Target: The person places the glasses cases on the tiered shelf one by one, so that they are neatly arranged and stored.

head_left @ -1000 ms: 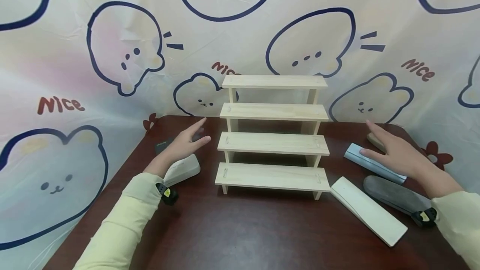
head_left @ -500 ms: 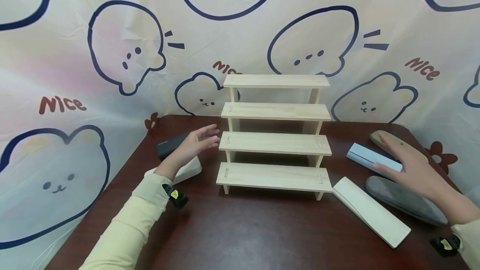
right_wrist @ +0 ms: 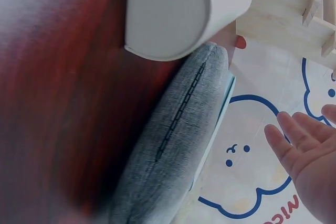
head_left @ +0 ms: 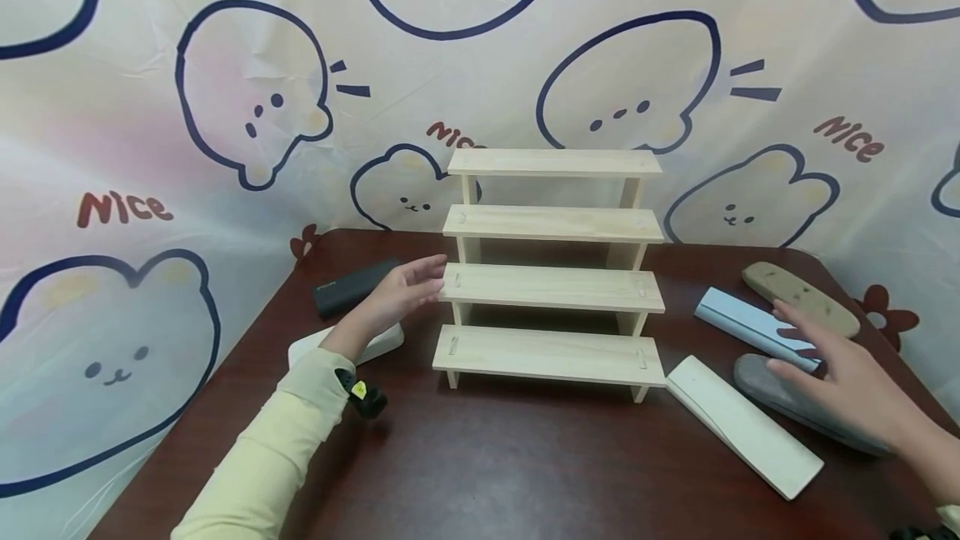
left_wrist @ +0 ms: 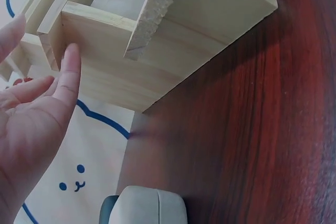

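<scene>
A four-tier wooden step shelf [head_left: 551, 286] stands in the middle of the table. At its left side is my left hand [head_left: 397, 294], fingers loosely bent and holding nothing. In the left wrist view its fingertips [left_wrist: 72, 59] lie close to the shelf's side panel; whether they touch, I cannot tell. On the right, my right hand [head_left: 855, 382] hovers over a grey fabric case [head_left: 765, 390], fingers extended and nothing in them. The right wrist view shows the grey case's dark stitching below that hand. Beside it lie a light blue case [head_left: 738, 323] and a white case [head_left: 742, 427].
Left of the shelf lie a black case [head_left: 345, 290] and another white case [head_left: 311, 346], partly behind the left forearm. A beige patterned case [head_left: 802, 298] is at the far right. A printed curtain [head_left: 495, 82] surrounds the back and sides of the dark wooden table [head_left: 480, 457].
My left hand has moved right and slightly down to the shelf's side, fingers bending a little. My right hand has drawn back toward me and right, uncovering the blue and beige cases.
</scene>
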Demonstrator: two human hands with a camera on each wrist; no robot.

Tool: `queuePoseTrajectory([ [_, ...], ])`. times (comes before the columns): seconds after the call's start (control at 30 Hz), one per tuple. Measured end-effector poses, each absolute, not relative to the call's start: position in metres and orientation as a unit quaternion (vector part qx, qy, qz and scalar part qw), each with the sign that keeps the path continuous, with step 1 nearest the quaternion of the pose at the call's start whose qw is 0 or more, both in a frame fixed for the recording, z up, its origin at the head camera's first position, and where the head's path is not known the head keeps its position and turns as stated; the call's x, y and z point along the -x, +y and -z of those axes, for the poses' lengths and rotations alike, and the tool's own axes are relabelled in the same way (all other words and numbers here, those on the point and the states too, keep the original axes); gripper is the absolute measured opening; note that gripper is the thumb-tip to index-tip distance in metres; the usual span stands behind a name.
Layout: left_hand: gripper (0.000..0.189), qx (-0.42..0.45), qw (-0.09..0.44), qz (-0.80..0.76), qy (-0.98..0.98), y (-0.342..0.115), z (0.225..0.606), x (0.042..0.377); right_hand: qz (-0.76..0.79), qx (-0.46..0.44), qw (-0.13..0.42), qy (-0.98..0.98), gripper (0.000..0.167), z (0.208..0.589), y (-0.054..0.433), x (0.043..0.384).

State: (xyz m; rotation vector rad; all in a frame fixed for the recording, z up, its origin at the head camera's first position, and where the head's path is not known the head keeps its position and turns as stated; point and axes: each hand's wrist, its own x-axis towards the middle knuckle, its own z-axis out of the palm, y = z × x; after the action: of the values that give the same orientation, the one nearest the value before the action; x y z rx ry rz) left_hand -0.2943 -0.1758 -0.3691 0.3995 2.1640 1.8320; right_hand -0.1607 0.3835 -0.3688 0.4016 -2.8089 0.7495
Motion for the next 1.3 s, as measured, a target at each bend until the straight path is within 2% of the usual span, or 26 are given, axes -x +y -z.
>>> queuePoseTrajectory([
  [0.33, 0.056, -0.145, 0.136, -0.647, 0.736, -0.174, 0.375, 0.297, -0.244, -0.135, 0.12, -0.953, 0.083, 0.383, 0.383, 0.142],
  [0.63, 0.055, -0.135, 0.137, -0.657, 0.729, -0.174, 0.376, 0.297, -0.243, -0.127, 0.087, -0.958, 0.081, 0.399, 0.374, 0.127],
  [0.93, 0.056, -0.143, 0.14, -0.656, 0.728, -0.173, 0.378, 0.299, -0.25, -0.167, 0.089, -0.95, 0.079, 0.411, 0.37, 0.125],
  [1.13, 0.056, -0.143, 0.143, -0.655, 0.728, -0.173, 0.376, 0.298, -0.248, -0.168, 0.088, -0.95, 0.082, 0.42, 0.367, 0.121],
  [1.3, 0.056, -0.139, 0.143, -0.658, 0.726, -0.173, 0.375, 0.297, -0.257, -0.15, 0.067, -0.952, 0.087, 0.425, 0.367, 0.118],
])
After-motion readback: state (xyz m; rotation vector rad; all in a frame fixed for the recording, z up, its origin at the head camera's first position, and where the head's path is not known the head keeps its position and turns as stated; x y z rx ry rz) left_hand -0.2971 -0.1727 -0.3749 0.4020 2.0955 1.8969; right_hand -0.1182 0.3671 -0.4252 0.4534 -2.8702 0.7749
